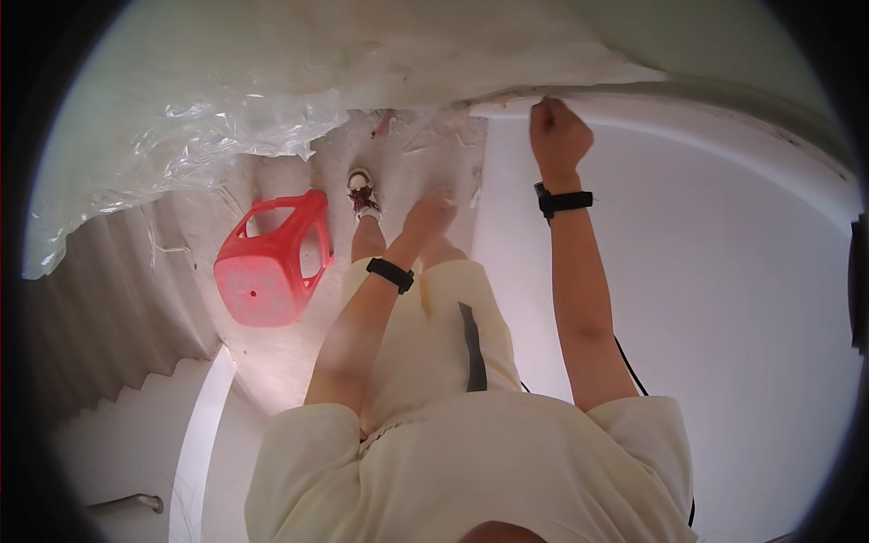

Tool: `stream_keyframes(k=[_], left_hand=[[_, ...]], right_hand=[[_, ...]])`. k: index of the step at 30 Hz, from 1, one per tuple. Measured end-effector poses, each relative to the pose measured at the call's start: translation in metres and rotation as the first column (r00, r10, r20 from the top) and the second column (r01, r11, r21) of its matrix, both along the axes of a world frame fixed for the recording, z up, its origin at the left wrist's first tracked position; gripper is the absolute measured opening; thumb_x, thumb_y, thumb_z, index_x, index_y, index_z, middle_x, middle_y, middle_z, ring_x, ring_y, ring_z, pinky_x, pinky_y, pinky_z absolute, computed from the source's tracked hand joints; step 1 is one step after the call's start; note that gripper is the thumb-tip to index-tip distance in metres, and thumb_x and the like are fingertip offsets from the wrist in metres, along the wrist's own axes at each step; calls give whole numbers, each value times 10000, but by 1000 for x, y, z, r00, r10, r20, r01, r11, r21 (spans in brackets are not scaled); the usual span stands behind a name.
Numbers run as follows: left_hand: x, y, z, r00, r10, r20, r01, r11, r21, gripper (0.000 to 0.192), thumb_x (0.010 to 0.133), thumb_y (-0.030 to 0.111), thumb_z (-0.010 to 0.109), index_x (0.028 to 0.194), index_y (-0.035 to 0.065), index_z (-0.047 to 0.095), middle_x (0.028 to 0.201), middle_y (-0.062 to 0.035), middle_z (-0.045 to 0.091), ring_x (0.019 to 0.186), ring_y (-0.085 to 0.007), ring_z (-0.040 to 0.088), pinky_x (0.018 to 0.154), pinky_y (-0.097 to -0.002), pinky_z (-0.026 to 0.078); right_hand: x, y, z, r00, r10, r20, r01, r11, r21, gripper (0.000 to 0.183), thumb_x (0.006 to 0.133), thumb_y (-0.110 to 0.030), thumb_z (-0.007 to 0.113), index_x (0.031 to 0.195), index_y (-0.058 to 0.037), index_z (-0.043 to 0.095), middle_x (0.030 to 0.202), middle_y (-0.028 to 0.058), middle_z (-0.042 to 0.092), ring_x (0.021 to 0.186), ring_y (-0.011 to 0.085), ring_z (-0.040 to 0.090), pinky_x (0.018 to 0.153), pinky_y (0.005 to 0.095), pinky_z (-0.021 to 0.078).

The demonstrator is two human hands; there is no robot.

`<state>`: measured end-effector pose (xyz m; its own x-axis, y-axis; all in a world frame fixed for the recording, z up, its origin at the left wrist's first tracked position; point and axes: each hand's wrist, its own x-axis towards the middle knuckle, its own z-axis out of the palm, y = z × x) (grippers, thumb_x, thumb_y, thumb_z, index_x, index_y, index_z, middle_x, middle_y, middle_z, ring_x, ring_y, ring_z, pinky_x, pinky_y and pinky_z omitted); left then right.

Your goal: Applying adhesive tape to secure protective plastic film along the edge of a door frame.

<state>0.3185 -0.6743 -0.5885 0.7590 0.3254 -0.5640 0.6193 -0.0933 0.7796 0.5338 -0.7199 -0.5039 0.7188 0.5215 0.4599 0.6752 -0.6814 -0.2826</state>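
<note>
My right hand [560, 136] is raised at the upper right, its fingers curled in a fist, close to the dirty edge of a large pale curved panel [679, 112]. Whether something thin is pinched in it cannot be told. My left hand [432, 214] hangs lower, above my knee; it is blurred, and its fingers are partly hidden. Both wrists wear black bands. Across the top spreads a pale greenish sheet [380, 47], with crinkled clear plastic film [204, 132] along its left part.
A red plastic stool [254, 285] is on the dusty floor [271, 370] left of my legs. Corrugated sheeting [129, 292] runs along the left side. A metal pipe end [146, 502] shows at the lower left. A smooth white surface [713, 285] fills the right.
</note>
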Motion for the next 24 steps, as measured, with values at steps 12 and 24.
stream_keyframes(k=[12,24], left_hand=[[-12,-15,-22,997,65,-32,-64,997,32,215,773,217,503,933,87,563,821,-112,606,790,-271,580,696,-350,448],[108,44,22,852,320,414,-379,923,68,204,802,182,522,928,31,573,804,-120,614,697,-231,599,622,-291,461]], right_hand=[[-53,-20,-59,850,63,-523,-257,916,-307,169,684,-221,516,591,-95,578,563,127,559,538,324,544,497,410,438],[-38,-9,-64,777,-210,-593,286,958,36,318,778,-345,566,822,-30,571,516,86,568,498,233,569,487,329,439]])
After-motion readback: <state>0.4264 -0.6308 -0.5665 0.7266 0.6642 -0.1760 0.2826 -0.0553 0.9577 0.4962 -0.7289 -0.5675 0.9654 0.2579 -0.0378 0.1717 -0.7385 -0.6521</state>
